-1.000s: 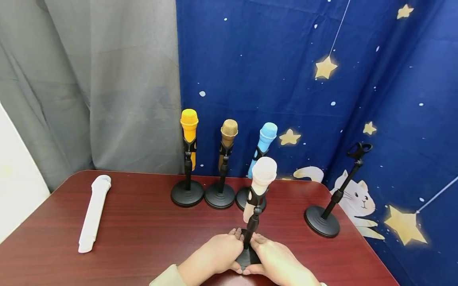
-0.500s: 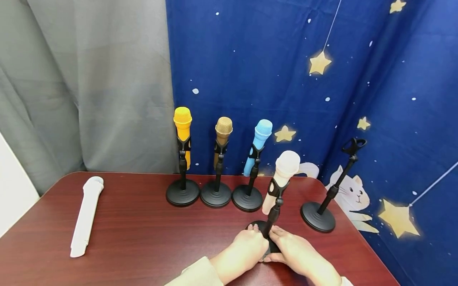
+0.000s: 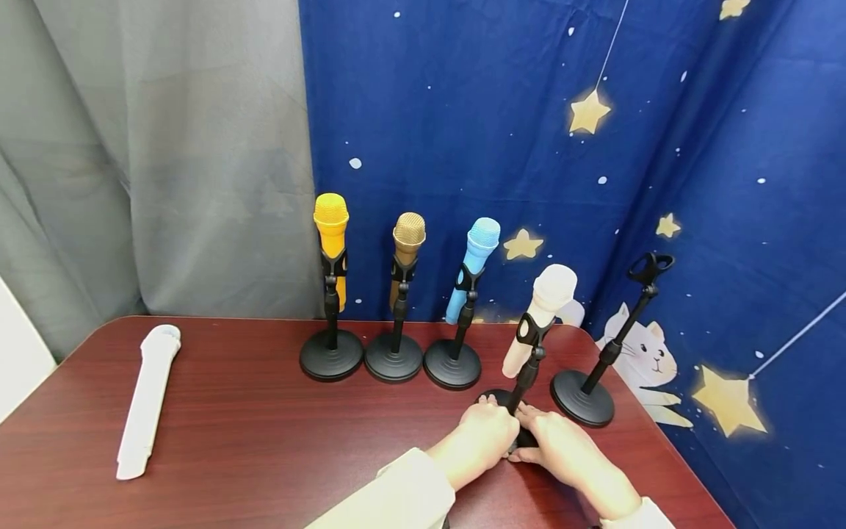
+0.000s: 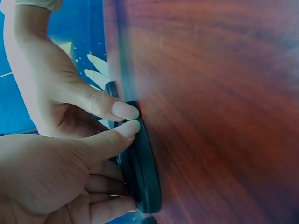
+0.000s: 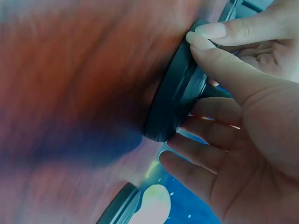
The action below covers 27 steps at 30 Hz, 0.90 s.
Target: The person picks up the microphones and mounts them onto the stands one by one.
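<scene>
In the head view a pale pinkish-white microphone [image 3: 554, 288] sits tilted in the clip of a black desk stand [image 3: 526, 378], right of the table's middle. My left hand [image 3: 485, 439] grips the left side of its round base. Opposite it, my right hand [image 3: 567, 450] holds the right side. Both thumbs lie at the near edge of the base [image 4: 148, 175], their tips almost meeting in the left wrist view. Fingers reach along its sides in the right wrist view. The hands partly hide the base.
Yellow [image 3: 332, 220], gold [image 3: 408, 235] and light blue [image 3: 481, 242] microphones stand in black stands along the back. An unoccupied stand [image 3: 583, 397] is close on the right, near the table's edge. A white microphone [image 3: 149, 400] lies at the left.
Both hands have slid the stand with the pinkish-white microphone rightward and away from me, toward the row's right end. The blue microphone's stand, partly hidden before, now shows fully. The head view shifted slightly.
</scene>
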Tool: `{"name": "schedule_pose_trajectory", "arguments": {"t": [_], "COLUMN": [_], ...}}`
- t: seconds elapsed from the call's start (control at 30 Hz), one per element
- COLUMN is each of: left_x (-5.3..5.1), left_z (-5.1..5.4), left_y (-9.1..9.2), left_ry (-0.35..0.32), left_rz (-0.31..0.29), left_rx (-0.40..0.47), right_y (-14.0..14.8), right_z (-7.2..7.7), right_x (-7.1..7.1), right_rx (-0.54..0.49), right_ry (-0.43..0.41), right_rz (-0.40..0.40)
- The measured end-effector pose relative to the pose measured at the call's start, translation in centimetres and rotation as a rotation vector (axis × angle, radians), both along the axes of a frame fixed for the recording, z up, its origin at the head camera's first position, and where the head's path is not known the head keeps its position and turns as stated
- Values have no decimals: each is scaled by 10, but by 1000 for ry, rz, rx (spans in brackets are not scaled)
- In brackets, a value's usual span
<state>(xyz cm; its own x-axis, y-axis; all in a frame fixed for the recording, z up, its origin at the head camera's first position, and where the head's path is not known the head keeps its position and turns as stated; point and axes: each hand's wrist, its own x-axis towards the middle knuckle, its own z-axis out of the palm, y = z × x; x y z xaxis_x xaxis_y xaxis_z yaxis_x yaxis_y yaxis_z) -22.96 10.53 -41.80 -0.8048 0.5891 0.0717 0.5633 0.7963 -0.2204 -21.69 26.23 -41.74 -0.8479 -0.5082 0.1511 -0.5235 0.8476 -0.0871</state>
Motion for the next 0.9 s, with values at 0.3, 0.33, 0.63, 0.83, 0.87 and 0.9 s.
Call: {"name": "schedule_pose_trajectory", "arguments": {"t": [0.3, 0.33, 0.63, 0.83, 0.87, 0.9], "left_x": [-25, -28, -48, -62, -64, -67], "left_z": [-6, -7, -6, -6, -6, -6], "left_y": [20, 22, 31, 33, 34, 34], "left_ry": [-5, 0, 6, -54, -58, -64], "left_rz": [0, -3, -13, 48, 55, 62], "left_rx": [50, 54, 63, 70, 74, 80], "right_y": [14, 15, 19, 16, 16, 16], "right_z": [4, 4, 8, 7, 7, 6], "right_x": [-25, -28, -56, -75, -79, -82], "right_rx": [-5, -12, -9, 3, 2, 0], "right_ry": [-68, -81, -94, -95, -96, -99], "right_rz": [-63, -73, -120, -115, -118, -122]}}
